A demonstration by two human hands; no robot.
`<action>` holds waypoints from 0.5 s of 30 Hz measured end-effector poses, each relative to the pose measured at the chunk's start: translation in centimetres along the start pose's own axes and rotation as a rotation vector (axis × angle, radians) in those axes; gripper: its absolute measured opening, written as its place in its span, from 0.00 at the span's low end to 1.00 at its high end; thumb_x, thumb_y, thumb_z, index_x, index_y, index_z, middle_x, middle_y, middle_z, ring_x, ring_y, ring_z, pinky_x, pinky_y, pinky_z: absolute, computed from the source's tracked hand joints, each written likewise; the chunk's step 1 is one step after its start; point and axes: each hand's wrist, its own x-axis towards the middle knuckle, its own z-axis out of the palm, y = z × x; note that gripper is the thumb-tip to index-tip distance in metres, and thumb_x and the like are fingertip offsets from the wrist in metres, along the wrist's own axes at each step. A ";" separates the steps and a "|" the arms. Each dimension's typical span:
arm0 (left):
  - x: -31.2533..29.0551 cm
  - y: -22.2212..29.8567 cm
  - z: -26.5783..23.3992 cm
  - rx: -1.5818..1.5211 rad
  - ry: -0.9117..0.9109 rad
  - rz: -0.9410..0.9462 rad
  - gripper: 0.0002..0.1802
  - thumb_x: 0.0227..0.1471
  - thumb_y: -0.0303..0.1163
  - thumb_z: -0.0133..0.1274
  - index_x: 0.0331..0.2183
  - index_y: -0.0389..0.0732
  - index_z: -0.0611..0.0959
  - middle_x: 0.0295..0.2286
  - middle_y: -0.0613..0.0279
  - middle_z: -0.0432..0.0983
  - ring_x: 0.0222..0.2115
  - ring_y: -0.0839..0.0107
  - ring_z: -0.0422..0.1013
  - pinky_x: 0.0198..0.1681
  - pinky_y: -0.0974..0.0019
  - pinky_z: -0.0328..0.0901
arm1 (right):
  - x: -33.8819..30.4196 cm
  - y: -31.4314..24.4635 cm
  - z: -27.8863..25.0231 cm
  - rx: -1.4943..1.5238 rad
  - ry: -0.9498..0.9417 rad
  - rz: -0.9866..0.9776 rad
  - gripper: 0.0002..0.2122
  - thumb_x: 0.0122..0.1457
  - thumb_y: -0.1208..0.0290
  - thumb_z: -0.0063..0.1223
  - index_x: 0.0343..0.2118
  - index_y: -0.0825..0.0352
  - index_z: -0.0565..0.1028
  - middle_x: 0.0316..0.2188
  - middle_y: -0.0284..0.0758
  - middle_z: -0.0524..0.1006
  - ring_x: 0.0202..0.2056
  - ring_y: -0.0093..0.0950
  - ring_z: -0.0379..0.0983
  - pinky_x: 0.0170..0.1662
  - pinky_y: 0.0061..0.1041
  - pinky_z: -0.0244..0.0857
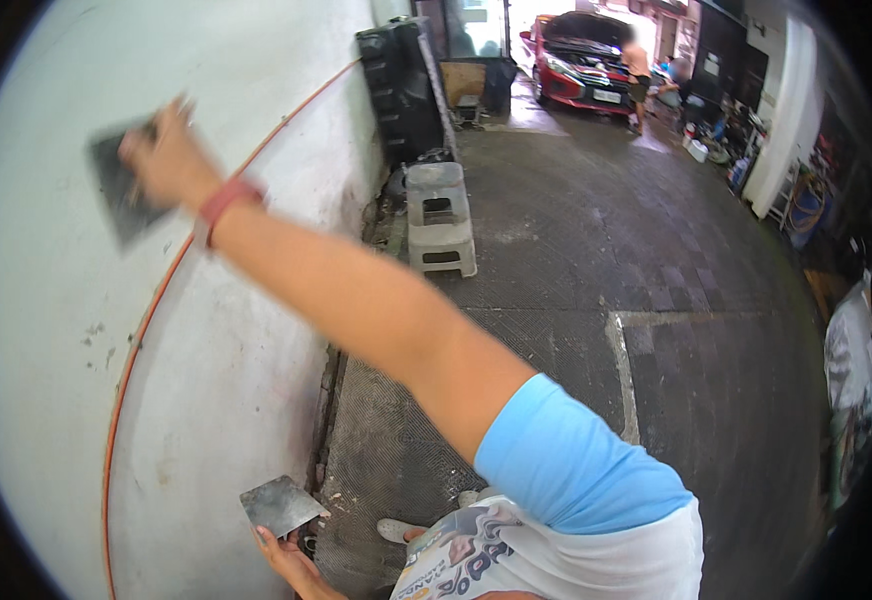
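My right arm reaches across to the white wall (256, 330) on the left. At its end my right hand (174, 155), blurred by motion, is closed on a dark, flat rectangular trowel blade (128, 205) held at the wall's face; its handle is hidden by my fingers. Low down, close to the foot of the wall, my left hand (291, 562) grips the lower edge of a square grey metal plate (281, 505) with a smeared surface. I cannot tell whether filler lies on either tool.
An orange hose (161, 290) runs along the wall. Grey stacked stools (440, 215) and a large black panel (396, 95) stand beside it. A red car (586, 65) with raised hood is far off, with a person (637, 75) next to it. Clutter, including a white bag (849, 340), lines the right.
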 end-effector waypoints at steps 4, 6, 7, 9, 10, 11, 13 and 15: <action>-4.9 0.0 -3.7 0.010 0.328 -0.100 0.36 0.75 0.44 0.57 0.69 0.25 0.72 0.63 0.40 0.76 0.59 0.52 0.75 0.65 0.49 0.67 | 13.1 -1.0 -11.1 -0.156 0.222 -0.025 0.47 0.71 0.59 0.61 0.73 0.92 0.43 0.77 0.74 0.43 0.79 0.61 0.40 0.82 0.46 0.36; -2.3 0.7 -3.3 0.023 0.259 -0.100 0.38 0.76 0.45 0.55 0.71 0.25 0.69 0.66 0.40 0.71 0.63 0.51 0.71 0.69 0.48 0.63 | 22.5 -3.8 -24.9 -0.557 0.687 -0.318 0.44 0.69 0.54 0.64 0.71 0.90 0.58 0.73 0.71 0.60 0.74 0.56 0.63 0.77 0.45 0.55; -2.5 0.7 -4.1 0.034 0.284 -0.118 0.39 0.77 0.45 0.54 0.72 0.25 0.68 0.68 0.40 0.69 0.65 0.51 0.69 0.70 0.48 0.61 | 23.3 -5.0 -30.0 -0.628 0.827 -0.487 0.43 0.69 0.51 0.63 0.69 0.91 0.62 0.70 0.72 0.67 0.71 0.58 0.68 0.75 0.47 0.58; -8.7 0.9 -7.8 0.046 0.429 -0.174 0.40 0.77 0.46 0.55 0.73 0.25 0.66 0.68 0.41 0.69 0.66 0.52 0.68 0.71 0.48 0.60 | 15.3 -11.2 -27.8 -0.530 0.335 -0.103 0.40 0.69 0.47 0.62 0.68 0.82 0.70 0.64 0.67 0.75 0.67 0.60 0.73 0.72 0.47 0.63; -7.0 1.0 -7.9 0.071 0.378 -0.183 0.40 0.77 0.47 0.55 0.73 0.26 0.66 0.68 0.41 0.69 0.65 0.52 0.68 0.71 0.48 0.60 | 17.1 -12.4 -33.3 -0.546 0.540 -0.188 0.38 0.69 0.47 0.63 0.67 0.81 0.72 0.64 0.65 0.76 0.66 0.59 0.74 0.71 0.47 0.64; -5.1 1.1 -7.5 0.097 0.327 -0.194 0.41 0.77 0.48 0.54 0.73 0.26 0.66 0.68 0.41 0.69 0.65 0.52 0.69 0.70 0.49 0.61 | 19.5 -13.1 -38.9 -0.559 0.742 -0.277 0.37 0.68 0.48 0.64 0.66 0.80 0.73 0.64 0.62 0.77 0.65 0.57 0.75 0.69 0.47 0.66; -2.6 1.7 -5.0 0.075 0.253 -0.137 0.41 0.76 0.50 0.55 0.73 0.27 0.67 0.67 0.43 0.71 0.64 0.54 0.69 0.70 0.49 0.61 | 19.8 -17.9 -50.0 -0.923 0.861 -0.674 0.33 0.71 0.51 0.64 0.64 0.80 0.74 0.61 0.56 0.81 0.60 0.51 0.79 0.65 0.44 0.71; -3.2 2.9 -3.6 0.086 0.279 -0.100 0.42 0.76 0.51 0.55 0.73 0.28 0.67 0.67 0.44 0.71 0.64 0.54 0.69 0.71 0.50 0.61 | 14.7 -19.7 -49.6 -0.419 0.673 -0.431 0.27 0.74 0.58 0.63 0.63 0.78 0.76 0.58 0.48 0.83 0.56 0.40 0.81 0.60 0.37 0.74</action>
